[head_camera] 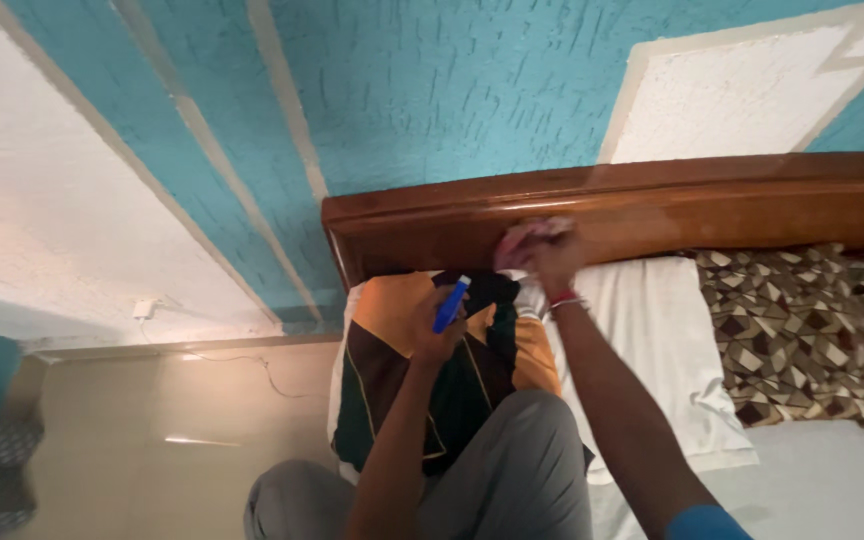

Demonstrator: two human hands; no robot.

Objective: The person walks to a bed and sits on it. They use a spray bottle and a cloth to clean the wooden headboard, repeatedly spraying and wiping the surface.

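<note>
My left hand [439,325] is closed around a small blue bottle [451,303], held over a pillow with orange, black and green patches [397,370]. My right hand [550,255] grips a pinkish cloth [524,238] and presses it against the glossy wooden headboard [752,205]. The right hand and cloth are blurred. A red band sits on my right wrist. My knee in grey trousers [512,470] rests on the bed in front of the pillow.
A white pillow [652,330] lies right of the patterned one, and a brown geometric-print pillow [812,330] lies farther right. Behind the headboard is a teal and white textured wall [432,90]. A white wall socket with a cable [142,308] sits at the left.
</note>
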